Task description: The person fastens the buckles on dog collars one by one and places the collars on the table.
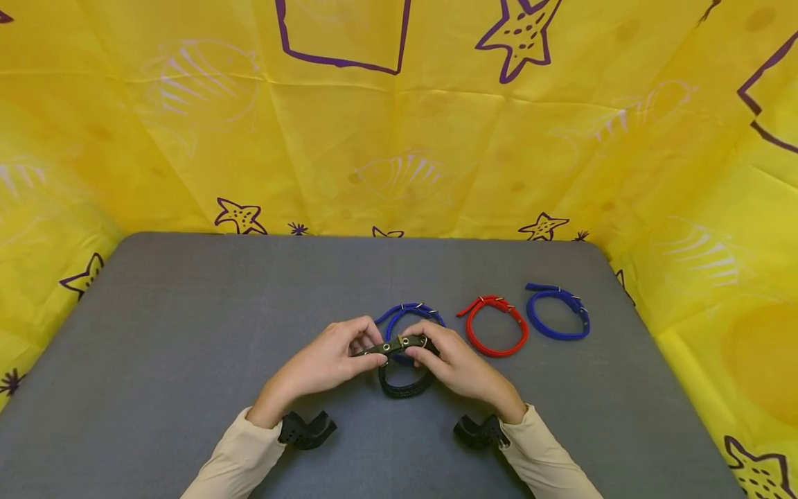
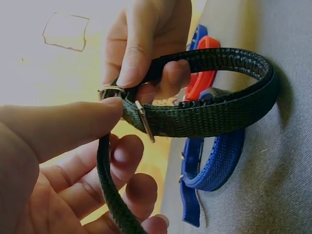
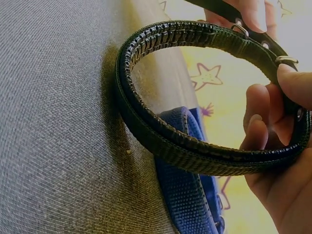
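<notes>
Both hands hold a dark green collar [image 1: 405,392] just above the table, its loop hanging toward me. My left hand [image 1: 333,357] pinches the strap near its free tail, which trails down past the fingers in the left wrist view [image 2: 111,191]. With thumb and fingers, my right hand [image 1: 460,362] grips the collar by the metal buckle [image 3: 286,60]. The strap's tail passes through the buckle; metal eyelets and a ring show along it. Directly behind the hands lies a blue collar [image 2: 226,163], partly covered by them in the head view.
A red collar [image 1: 497,353] lies on the grey table [image 1: 218,333] right of the hands. Farther right is another buckled blue collar [image 1: 561,335]. A yellow patterned cloth [image 1: 399,125] rises behind the table and at both sides.
</notes>
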Tool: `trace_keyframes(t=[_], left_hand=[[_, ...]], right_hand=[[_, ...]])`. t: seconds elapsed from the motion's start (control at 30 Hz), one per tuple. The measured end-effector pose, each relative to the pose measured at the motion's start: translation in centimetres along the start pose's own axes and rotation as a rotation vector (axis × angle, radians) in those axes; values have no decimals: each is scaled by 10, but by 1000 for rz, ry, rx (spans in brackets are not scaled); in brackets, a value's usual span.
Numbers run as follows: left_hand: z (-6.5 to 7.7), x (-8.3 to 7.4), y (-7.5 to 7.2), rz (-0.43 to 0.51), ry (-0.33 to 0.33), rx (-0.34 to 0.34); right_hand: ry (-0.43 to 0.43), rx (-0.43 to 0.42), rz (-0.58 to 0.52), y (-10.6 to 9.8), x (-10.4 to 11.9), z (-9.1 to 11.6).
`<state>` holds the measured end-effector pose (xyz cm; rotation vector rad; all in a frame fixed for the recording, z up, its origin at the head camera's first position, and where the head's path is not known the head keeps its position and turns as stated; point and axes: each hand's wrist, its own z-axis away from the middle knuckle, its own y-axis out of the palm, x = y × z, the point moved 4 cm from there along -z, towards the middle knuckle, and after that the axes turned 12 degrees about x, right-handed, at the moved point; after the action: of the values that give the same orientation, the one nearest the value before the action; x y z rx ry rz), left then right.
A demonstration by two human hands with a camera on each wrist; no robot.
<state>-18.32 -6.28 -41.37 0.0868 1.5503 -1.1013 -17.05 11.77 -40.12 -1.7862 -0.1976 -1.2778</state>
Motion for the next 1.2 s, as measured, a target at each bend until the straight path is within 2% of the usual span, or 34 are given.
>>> trace_keyframes(t=[0.2,0.43,0.53,0.67,0.8,1.0,1.2], left_hand=[[0,-1,1,-15,3,-18],[-1,0,0,-49,50,-61],[-1,1,-1,-69,31,-69],[-2,2,1,-51,-14,-29],[-4,2,4,-26,-29,2],[-4,3,7,-8,-35,45],[-4,5,7,35,-4,73]], right_hand=[[-46,0,27,1,1,0],[-39,3,39,1,3,0],[-23,5,34,2,1,1],[1,2,24,4,-3,1],[6,-10,37,6,-8,2],[-15,-13,70,6,-7,2],[-13,-1,88,4,1,1]])
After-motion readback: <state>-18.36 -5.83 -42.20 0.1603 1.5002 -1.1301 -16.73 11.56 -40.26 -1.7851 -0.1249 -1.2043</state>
